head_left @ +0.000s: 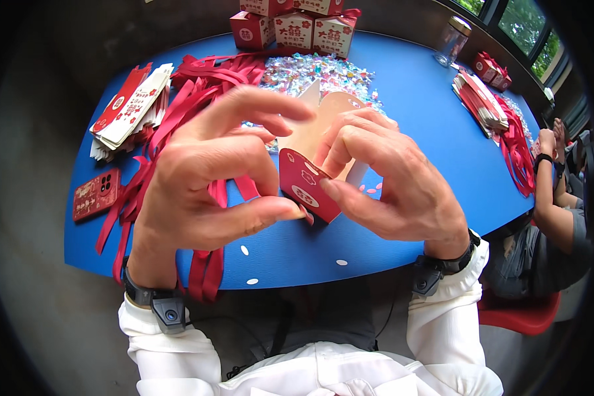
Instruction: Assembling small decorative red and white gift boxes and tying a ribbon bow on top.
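Observation:
A partly folded red and white gift box (302,183) is held over the front of the blue table, its pale inside showing and its top flaps up. My right hand (393,171) grips its side wall, the thumb on the red outer face and the fingers inside. Just left of the box, my left hand (211,171) is open, with thumb and fingers apart. By its thumb tip is a small red and white piece (307,214); whether it touches the thumb I cannot tell. White oval paper bits (341,262) lie near the table's front edge.
Red ribbons (185,119) run down the left of the blue table (416,99), beside flat box blanks (135,105) and a red phone (97,195). Wrapped candies (303,69) and finished boxes (294,30) are behind. A jar (453,41) and a person's arm (549,204) are right.

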Action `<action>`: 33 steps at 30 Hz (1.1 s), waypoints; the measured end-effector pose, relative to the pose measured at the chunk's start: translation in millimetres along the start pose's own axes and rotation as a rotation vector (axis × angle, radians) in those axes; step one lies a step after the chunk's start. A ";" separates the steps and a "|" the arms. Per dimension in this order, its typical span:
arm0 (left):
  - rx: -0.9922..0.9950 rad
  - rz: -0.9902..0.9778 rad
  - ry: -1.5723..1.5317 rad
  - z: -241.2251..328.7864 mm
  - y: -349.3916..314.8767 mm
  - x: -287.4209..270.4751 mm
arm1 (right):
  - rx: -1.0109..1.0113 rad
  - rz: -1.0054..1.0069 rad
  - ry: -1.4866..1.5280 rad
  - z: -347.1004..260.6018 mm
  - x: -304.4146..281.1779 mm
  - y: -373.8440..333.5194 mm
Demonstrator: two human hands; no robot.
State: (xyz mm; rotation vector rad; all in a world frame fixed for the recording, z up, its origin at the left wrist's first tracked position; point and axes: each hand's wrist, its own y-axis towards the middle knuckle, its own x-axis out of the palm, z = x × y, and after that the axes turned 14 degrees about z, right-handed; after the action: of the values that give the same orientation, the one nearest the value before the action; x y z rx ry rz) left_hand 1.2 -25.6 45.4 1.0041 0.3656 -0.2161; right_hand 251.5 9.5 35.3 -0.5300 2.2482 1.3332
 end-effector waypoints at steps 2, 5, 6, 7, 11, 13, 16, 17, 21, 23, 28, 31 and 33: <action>-0.056 -0.028 -0.075 -3.7 -5.3 5.6 | -0.016 -0.018 0.013 -0.9 -1.2 2.2; -0.060 -0.084 -0.133 -2.4 -4.0 3.6 | -0.035 -0.014 0.071 -2.3 -6.2 3.0; -0.079 -0.067 -0.161 -5.0 -4.7 3.3 | -0.014 -0.015 0.103 -1.8 -7.6 3.4; -0.098 -0.050 -0.189 -7.7 -5.6 2.9 | 0.006 -0.016 0.134 -1.3 -9.8 4.0; -0.072 0.100 -0.045 -10.7 -7.3 11.0 | 0.172 0.081 0.296 8.7 -16.3 3.0; 0.009 0.074 0.178 -11.2 -7.3 13.3 | 0.175 0.228 0.300 14.6 -12.3 5.2; 0.086 0.050 0.328 -12.6 -6.7 15.1 | 0.162 0.371 0.134 26.4 -7.1 7.7; 0.095 0.038 0.359 -12.6 -5.9 14.0 | 0.174 0.294 0.136 27.1 -9.6 7.2; 0.102 0.007 0.367 -18.6 -5.8 16.4 | 0.147 0.085 0.058 34.7 -16.4 3.1; 0.113 -0.013 0.358 -18.6 -6.1 17.3 | 0.131 0.087 0.091 32.8 -18.1 4.5; 0.082 -0.066 0.259 -20.8 -9.0 15.8 | -0.091 -0.036 0.053 34.3 -25.8 7.7; 0.097 -0.019 0.192 -21.5 -7.5 14.5 | -0.044 -0.090 0.088 31.6 -30.9 7.3; 0.115 -0.022 0.191 -18.1 -4.8 10.1 | -0.015 -0.092 0.112 30.1 -31.3 6.7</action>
State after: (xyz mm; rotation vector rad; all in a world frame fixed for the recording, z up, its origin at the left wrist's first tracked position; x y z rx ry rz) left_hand 5.3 -12.8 28.8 1.1383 0.5431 -0.1624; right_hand 279.3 41.9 45.4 -0.7206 2.2740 1.3051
